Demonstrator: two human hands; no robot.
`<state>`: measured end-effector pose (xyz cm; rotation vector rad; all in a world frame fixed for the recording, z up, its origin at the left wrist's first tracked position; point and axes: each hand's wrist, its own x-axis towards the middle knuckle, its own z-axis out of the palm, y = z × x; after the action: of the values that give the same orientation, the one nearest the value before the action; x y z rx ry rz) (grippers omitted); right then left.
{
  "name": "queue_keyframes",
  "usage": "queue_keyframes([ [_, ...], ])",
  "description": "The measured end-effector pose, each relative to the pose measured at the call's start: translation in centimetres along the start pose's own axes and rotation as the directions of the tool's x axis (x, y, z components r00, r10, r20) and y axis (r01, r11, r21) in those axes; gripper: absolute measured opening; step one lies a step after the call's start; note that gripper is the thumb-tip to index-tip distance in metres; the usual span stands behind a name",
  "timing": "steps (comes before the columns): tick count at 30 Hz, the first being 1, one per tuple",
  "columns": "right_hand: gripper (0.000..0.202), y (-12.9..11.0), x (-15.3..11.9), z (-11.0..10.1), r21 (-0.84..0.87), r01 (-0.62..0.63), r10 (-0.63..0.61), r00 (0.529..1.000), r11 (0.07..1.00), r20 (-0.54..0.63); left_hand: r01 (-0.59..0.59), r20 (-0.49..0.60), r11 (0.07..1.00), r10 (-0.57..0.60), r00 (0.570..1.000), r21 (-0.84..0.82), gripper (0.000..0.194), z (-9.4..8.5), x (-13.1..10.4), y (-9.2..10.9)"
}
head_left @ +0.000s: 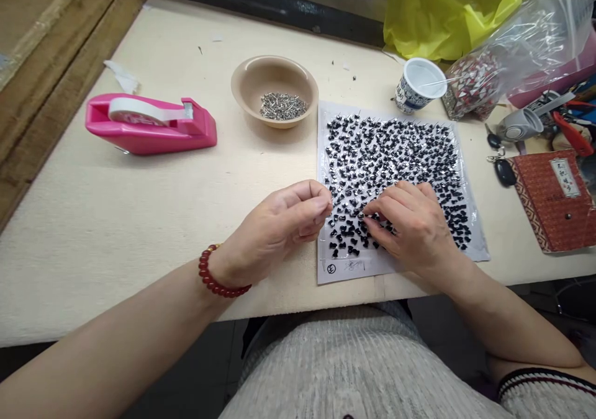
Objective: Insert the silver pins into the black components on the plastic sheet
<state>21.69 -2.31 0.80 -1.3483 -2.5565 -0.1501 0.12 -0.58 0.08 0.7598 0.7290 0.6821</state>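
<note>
A white sheet covered with rows of small black pieces, many with thin metal pins sticking up, lies in front of me. My right hand is over the lower middle of the sheet, thumb and forefinger closed at a tiny item among the pieces. By the sheet's left edge my left hand is held closed in a pinch; whatever is between its fingertips is too small to make out. Beyond the hands stands a beige bowl with many small metal pins in it.
A pink tape dispenser sits at the left. Behind the sheet's right corner is a patterned paper cup, beside a clear bag of red and white bits and a yellow bag. At the right lie keys and a red-brown pouch.
</note>
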Motion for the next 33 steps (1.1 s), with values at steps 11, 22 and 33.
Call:
queue_keyframes([
  [11, 0.002, -2.6, -0.3, -2.1, 0.573, 0.046, 0.010, 0.996, 0.818, -0.094, 0.016, 0.269, 0.966, -0.088, 0.959, 0.257, 0.010, -0.2, -0.2, -0.2],
  [22, 0.008, -2.9, -0.3, -2.1, 0.639, 0.051, 0.047, 0.990, 0.768, -0.135, 0.077, 0.287, 0.969, -0.145, 0.947, 0.235, 0.010, -0.1, -0.3, -0.2],
  [33, 0.009, 1.0, -0.7, -0.4, 0.260, -0.094, 0.106, 0.994, 0.961, -0.030, -0.058, -0.145, 0.973, 0.026, 0.989, -0.225, 0.019, -0.7, 0.5, 0.1],
])
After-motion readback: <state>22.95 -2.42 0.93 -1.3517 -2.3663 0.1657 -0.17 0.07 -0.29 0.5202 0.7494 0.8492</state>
